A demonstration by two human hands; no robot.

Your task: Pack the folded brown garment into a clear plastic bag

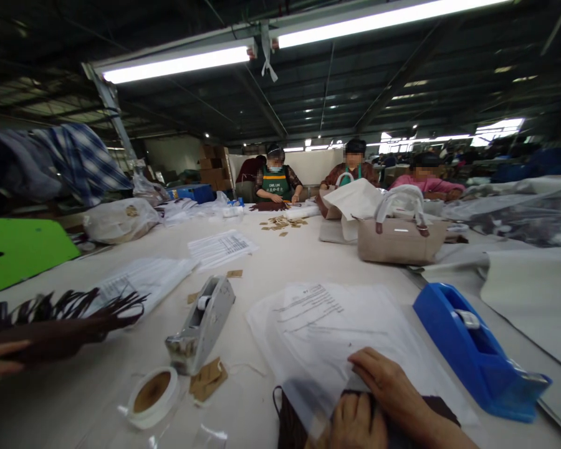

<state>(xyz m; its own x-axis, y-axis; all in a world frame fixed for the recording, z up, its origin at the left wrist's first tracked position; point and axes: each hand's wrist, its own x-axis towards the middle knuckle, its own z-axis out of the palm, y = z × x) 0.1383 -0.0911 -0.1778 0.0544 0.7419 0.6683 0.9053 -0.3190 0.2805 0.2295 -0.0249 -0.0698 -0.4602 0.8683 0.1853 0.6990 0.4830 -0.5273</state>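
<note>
While the white table (280, 252) runs under nearly everything, the printed clear bag (318, 324) lies on it just left of the blue tape dispenser (467, 362), near end under both hands. Dark brown piece (292, 418) is left of the dispenser and nearer, beneath the hands at the bag's near end; can't tell how much is inside. Right hand (386, 377): fingertips on the bag. Left hand (358, 421): right up against it, fingers curled over the brown piece. So hands together, but can't tell whether either is actually clamped

Edges: dark edge line passes just right of the dispenser. Room: thin strip between bag and dispenser, wider bare patch beyond the bag, to the dispenser's far left

Counts: 1 taupe handbag (399, 240) beyond the dispenser; 1 fringed brown piece (51, 340) well left of it, 1 co-worker's hand (0, 362) on that; 1 grey tape dispenser (210, 333) left of the blue one, past the bag; 1 tape roll (172, 394) farther left; card tags (208, 379) between that roll and the bag, at least 2
</note>
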